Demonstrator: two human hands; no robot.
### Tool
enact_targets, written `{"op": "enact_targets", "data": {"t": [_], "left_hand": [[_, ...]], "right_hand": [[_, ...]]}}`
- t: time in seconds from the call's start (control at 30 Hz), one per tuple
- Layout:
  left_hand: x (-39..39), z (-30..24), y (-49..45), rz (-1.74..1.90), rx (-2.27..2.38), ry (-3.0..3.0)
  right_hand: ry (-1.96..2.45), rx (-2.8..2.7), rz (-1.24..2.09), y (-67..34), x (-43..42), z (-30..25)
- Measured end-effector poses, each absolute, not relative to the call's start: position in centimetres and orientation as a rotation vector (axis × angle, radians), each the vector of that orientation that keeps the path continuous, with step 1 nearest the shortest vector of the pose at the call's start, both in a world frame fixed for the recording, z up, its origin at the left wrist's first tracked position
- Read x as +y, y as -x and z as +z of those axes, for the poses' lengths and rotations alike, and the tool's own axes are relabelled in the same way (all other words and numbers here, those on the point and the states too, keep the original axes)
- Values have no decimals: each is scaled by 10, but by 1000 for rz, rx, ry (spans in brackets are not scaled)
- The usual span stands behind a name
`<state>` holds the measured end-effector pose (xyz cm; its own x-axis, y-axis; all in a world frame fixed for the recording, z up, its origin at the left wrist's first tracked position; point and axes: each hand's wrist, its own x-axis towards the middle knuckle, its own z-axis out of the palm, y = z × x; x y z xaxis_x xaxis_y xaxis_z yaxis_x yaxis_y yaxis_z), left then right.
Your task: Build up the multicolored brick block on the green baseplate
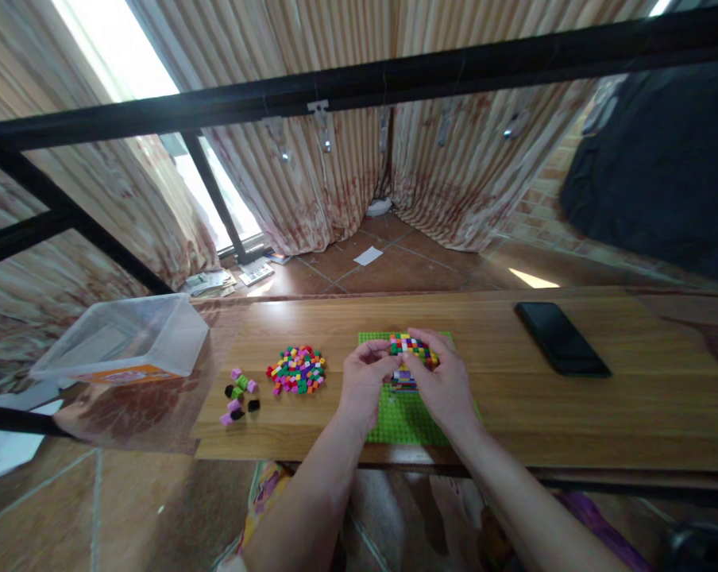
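A green baseplate (402, 425) lies on the wooden table (514, 413) in front of me. On it stands a block of small multicoloured bricks (412, 348), with a smaller purple and striped piece (403, 378) just below it. My left hand (364, 383) and my right hand (441, 380) meet over the plate, fingers curled and pinched on the brick block from either side. A heap of loose coloured bricks (297, 369) sits to the left of my left hand.
Further left lie a few pink, green and black bricks (238, 395). A clear plastic tub (126, 340) stands at the table's left end. A black phone (561, 338) lies to the right. Black metal bars (359, 83) cross overhead.
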<state>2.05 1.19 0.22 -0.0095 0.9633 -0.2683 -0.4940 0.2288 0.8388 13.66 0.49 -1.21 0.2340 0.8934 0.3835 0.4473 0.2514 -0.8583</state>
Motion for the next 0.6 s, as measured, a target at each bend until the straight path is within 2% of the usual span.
{"op": "enact_targets", "data": {"t": [0.2, 0.4, 0.6], "left_hand": [[10, 1, -19, 1263, 982, -611], [13, 4, -5, 1194, 986, -668], [35, 4, 56, 1322, 1437, -1051]], "right_hand": [[1360, -1376, 515, -137, 4, -13], [1346, -1260, 684, -142, 6, -18], [1372, -1180, 757, -147, 8, -23]]}}
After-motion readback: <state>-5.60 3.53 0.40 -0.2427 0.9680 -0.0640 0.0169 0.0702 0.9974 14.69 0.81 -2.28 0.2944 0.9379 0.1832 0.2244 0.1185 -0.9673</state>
